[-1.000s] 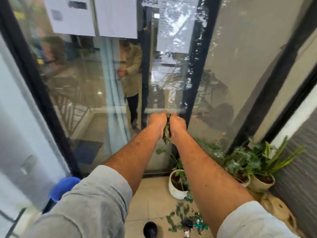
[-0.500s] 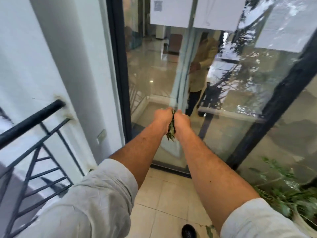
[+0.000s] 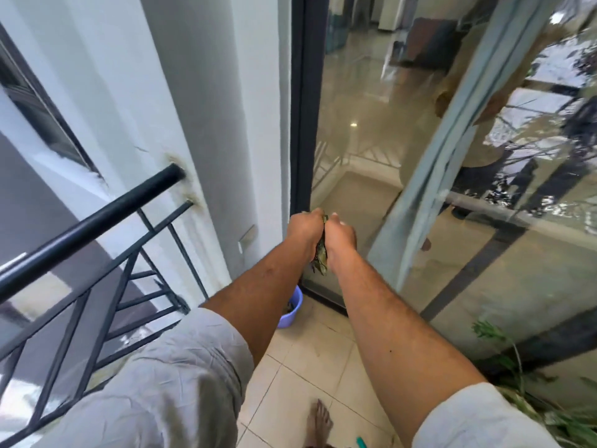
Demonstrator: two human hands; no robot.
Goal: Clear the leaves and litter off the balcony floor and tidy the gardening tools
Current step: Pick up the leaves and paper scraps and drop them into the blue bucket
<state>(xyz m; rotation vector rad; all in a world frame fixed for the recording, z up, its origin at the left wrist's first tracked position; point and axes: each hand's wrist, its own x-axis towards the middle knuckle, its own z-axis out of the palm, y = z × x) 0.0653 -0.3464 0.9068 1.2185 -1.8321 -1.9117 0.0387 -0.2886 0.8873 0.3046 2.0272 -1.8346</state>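
Observation:
A wad of green leaves point(image 3: 321, 257) is squeezed between my two palms, held out in front of me at arm's length. My left hand point(image 3: 305, 226) and my right hand point(image 3: 340, 234) both curl around the leaves, which poke out below my wrists. A blue-purple bucket point(image 3: 292, 310) stands on the tiled floor below my left forearm, in the corner by the glass door; some leaves lie inside it. My forearm hides most of it.
A black metal railing point(image 3: 97, 218) runs along the left. A glass door with a dark frame point(image 3: 302, 124) stands ahead. Green plant stems point(image 3: 504, 360) lean in at the lower right. My bare foot point(image 3: 319, 421) and a teal handle tip point(image 3: 361, 442) show at the bottom.
My view has swung left, from the potted plants toward the railing and door corner. Both hands kept the leaves pressed between them and now hang above the blue bucket.

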